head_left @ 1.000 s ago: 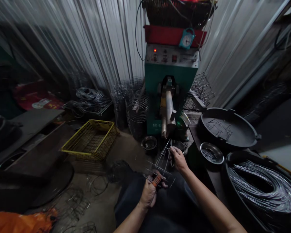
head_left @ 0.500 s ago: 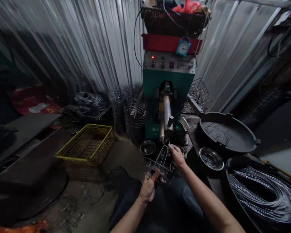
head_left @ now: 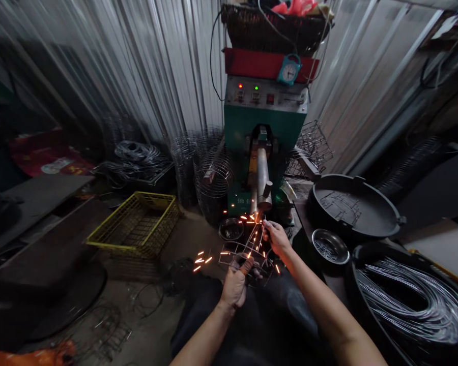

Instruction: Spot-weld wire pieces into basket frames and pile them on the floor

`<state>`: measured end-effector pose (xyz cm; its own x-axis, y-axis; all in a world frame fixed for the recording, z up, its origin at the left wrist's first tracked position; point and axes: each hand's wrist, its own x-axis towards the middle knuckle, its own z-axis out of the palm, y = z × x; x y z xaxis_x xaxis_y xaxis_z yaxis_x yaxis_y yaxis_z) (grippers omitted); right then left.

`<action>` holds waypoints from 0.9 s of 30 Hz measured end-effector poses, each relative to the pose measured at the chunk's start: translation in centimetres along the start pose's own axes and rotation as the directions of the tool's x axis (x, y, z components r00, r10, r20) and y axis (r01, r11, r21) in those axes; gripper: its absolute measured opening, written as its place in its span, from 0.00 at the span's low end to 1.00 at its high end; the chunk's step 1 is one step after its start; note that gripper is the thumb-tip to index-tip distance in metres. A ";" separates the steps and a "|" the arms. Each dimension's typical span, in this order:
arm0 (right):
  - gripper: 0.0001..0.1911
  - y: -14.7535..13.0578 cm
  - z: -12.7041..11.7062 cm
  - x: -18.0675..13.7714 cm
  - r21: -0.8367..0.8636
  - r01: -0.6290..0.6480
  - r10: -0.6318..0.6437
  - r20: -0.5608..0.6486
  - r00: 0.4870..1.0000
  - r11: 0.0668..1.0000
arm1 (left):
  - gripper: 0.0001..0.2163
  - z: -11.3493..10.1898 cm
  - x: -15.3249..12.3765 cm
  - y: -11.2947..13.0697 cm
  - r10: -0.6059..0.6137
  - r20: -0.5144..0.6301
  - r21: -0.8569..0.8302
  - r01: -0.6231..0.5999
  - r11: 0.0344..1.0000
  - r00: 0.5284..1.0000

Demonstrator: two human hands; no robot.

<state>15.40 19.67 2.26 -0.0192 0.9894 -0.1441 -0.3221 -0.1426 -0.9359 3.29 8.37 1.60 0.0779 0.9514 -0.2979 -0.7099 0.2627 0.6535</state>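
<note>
Spot weld in progress. Your left hand (head_left: 234,284) is closed in a fist around the near end of the wire frame (head_left: 241,251). Something orange sits at the thumb, and you can't tell from here whether it is a grip or a wrap. Your right hand (head_left: 275,236) pinches the frame's far end between fingertips and thumb and holds it up against the tip of the electrode arm (head_left: 263,178) on the green welding machine (head_left: 265,122). Sparks (head_left: 252,219) fly from that contact point and scatter down over the frame toward the floor. Red and green lamps (head_left: 248,87) are both lit on the panel. The frame hangs in the air between your hands, just above your lap. It already reads as a grid, with several long wires and cross wires in place, so judge it well along, with this joint being made at the moment. Which joints are unwelded is too fine to tell. To your right, the steel bowl (head_left: 330,247) holds short cut wires, the black round tray (head_left: 353,206) holds a few bent pieces, and the wire coil (head_left: 416,300) looks full. Stacked wire cages (head_left: 209,175) stand to the left of the machine, and the yellow basket (head_left: 137,226) sits further left on the floor.
</note>
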 end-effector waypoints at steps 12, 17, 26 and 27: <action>0.16 -0.3 -3.5 -8.0 -0.548 0.168 0.069 0.385 0.920 0.819 | 0.13 -0.5 0.2 -0.9 0.142 -0.041 0.021 -0.141 0.990 0.989; 0.14 1.0 -3.0 -8.7 -0.593 0.274 -0.100 0.310 0.945 0.757 | 0.12 -0.6 0.1 -0.5 0.127 -0.005 0.000 -0.127 0.992 0.992; 0.11 1.2 -1.2 -8.3 -0.573 0.353 -0.203 0.309 0.929 0.740 | 0.15 -0.7 0.5 1.2 0.074 -0.055 -0.046 -0.076 0.996 0.996; 0.11 1.3 -1.0 -8.4 -0.568 0.353 -0.213 0.299 0.930 0.744 | 0.15 -0.7 0.4 1.2 0.066 -0.060 -0.049 -0.069 0.996 0.996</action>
<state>16.12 11.16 1.89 -0.2328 0.9591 0.1611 0.2913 0.2268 -0.9294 1.96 9.00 1.82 -0.0109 0.9553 -0.2954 -0.7469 0.1887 0.6376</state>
